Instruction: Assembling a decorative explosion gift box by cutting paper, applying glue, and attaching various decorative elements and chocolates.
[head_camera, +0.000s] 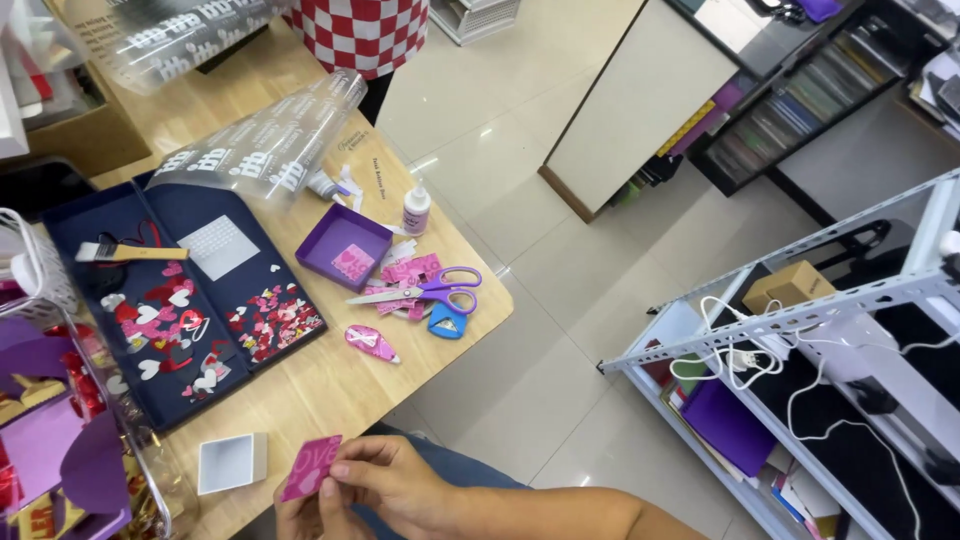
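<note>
A: In the head view, where is the pink card (310, 466)?

B: Held off the near edge of the desk (330, 385), low in the picture, just right of the small white box (231, 463) that sits by that edge. Both hands are on it. The right hand (395, 485) has its fingers (352, 470) pressed together on the card's right edge, thumb under, pinching it. The left hand (292, 515) is mostly hidden beneath the card; it seems to pinch the lower edge, but how its fingers lie cannot be told.

A: How would the card handle?

B: Likely very light, thin and flat, with some stiffness, since it stays straight while held by the edges. It would crease if squeezed across the middle, and the glittery face may shed or smear. The edges or corners look like the best hold.

A: And around it?

B: Near the desk's right edge lie purple scissors (430, 289) on pink scraps, a blue punch (447, 320) and a pink tape roller (371, 342). Farther back sit a purple tray (345, 245) and a glue bottle (416, 209). Toward the left edge lies an open navy box (170, 300) strewn with paper hearts, a brush (125, 251) on it.
</note>
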